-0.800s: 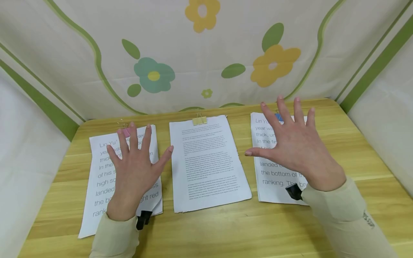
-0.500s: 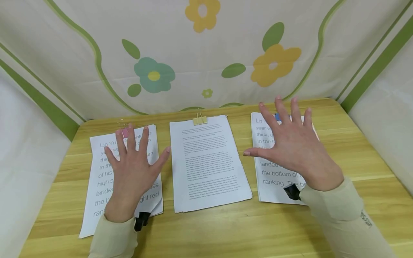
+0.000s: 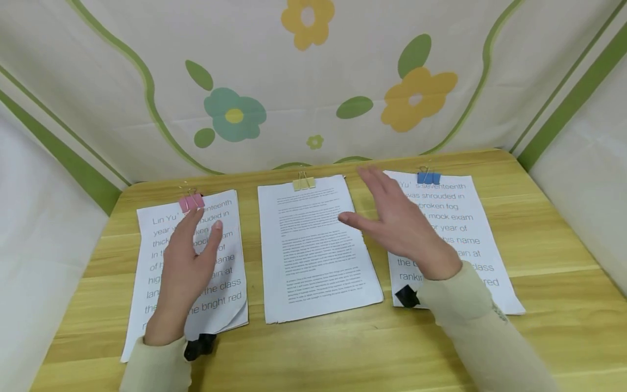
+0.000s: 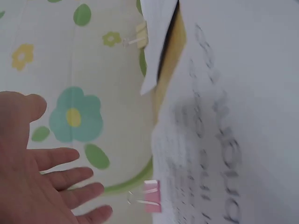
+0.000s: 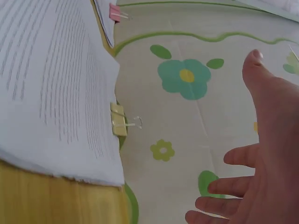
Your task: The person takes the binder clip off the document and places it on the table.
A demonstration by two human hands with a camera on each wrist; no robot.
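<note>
Fingers [image 3: 193, 226] of left hand [image 3: 183, 267]: straight, above pink-clipped paper [image 3: 220, 283]. Right hand [image 3: 397, 226]: fingers straight, empty, between middle paper [image 3: 313, 256] and blue-clipped paper [image 3: 465, 228].

This looks like a small desk corner screened off for paperwork, more a makeshift study or recording booth than a kitchen or workshop. A pale wooden worktop [image 3: 313, 348] fills the floor of the view, and cloth hangs close round it on three sides: a cream backdrop [image 3: 313, 81] printed with yellow and teal flowers, green leaves and curving green stripes, with plain white cloth at each side. Three stacks of printed paper lie in a row on the wood: left stack [image 3: 230, 256], middle stack [image 3: 313, 250], right stack [image 3: 470, 228], each with a binder clip at its top edge.
</note>
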